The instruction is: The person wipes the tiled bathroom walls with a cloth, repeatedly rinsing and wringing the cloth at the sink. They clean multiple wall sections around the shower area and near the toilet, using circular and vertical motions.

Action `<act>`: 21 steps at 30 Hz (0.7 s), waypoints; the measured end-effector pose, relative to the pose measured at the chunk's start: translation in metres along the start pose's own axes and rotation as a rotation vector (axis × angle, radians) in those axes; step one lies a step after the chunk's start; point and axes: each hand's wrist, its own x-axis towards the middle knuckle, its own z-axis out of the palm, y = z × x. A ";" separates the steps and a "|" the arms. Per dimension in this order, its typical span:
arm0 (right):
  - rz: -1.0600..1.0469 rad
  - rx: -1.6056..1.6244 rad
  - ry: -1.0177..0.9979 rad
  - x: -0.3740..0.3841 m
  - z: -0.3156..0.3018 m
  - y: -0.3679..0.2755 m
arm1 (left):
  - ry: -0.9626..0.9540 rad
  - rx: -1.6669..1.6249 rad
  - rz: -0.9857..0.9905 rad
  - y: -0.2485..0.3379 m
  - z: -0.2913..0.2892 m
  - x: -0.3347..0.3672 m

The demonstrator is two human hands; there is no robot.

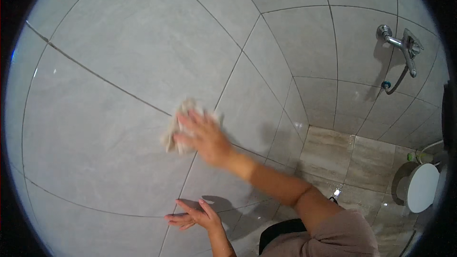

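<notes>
Wall point(95, 152) of large grey tiles fills the left side, dark grout lines across it. Beige cloth point(173, 143) bunched flat on this wall, over grout lines, well in from the corner edge where the next tiled wall begins. Left hand point(194, 216) below the cloth, empty, fingers spread wide, close to the wall; can't tell if it touches. Right hand point(204, 138) on top of the cloth, holding it against the wall, fingers spread over it, slightly blurred. Brownish sleeve point(345, 233) at that arm's upper end. Brown-beige tile floor point(328, 154) meets both walls at its far left corner, shiny spots on it. Chrome tap point(407, 50) on the right-hand wall, near its right edge, dark hose point(399, 84) below. White oval top point(422, 188) by the floor's right edge.
</notes>
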 end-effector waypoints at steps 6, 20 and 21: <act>0.465 0.032 0.502 0.039 -0.085 0.126 | 0.028 0.047 0.106 0.058 -0.031 0.014; 0.215 0.301 0.322 0.068 -0.060 0.086 | -0.183 -0.320 0.119 0.125 -0.025 0.021; 0.355 0.287 0.384 0.078 -0.074 0.113 | -0.175 -0.281 0.106 0.131 -0.022 0.019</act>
